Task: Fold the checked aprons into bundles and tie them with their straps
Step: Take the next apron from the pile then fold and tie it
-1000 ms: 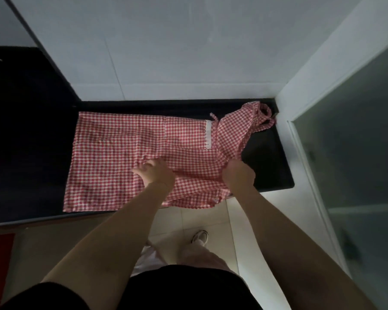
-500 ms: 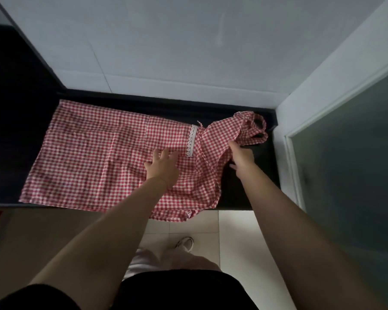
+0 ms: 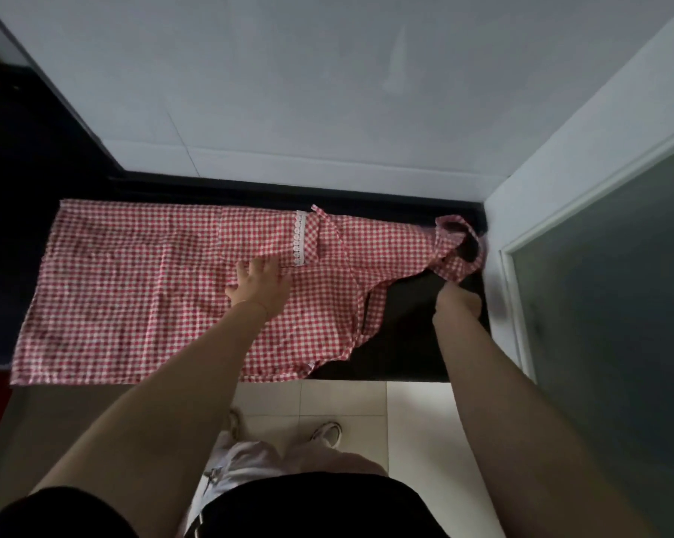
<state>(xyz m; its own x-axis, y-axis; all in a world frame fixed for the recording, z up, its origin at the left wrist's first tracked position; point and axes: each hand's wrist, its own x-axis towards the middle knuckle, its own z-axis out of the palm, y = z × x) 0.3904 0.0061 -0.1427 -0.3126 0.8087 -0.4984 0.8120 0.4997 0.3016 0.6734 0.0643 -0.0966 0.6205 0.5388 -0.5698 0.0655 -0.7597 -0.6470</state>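
A red and white checked apron (image 3: 133, 289) lies spread across a black counter (image 3: 405, 343), skirt to the left and bib to the right. A pocket with white lace trim (image 3: 300, 238) sits near its middle. My left hand (image 3: 259, 283) presses flat on the cloth just below that pocket, fingers straight. My right hand (image 3: 457, 300) is at the right end of the counter and pinches the apron's neck strap loop (image 3: 457, 262), which is pulled out towards the right wall.
A white wall (image 3: 327, 91) rises behind the counter. A frosted glass door (image 3: 618, 285) with a white frame stands at the right. Pale floor tiles (image 3: 417, 421) and my shoes lie below the counter's front edge. The apron's lower hem overhangs that edge.
My right hand has moved right along the bib to the neck strap and stretched the bib out flat. My left hand has shifted up to the pocket and flattened on the cloth.
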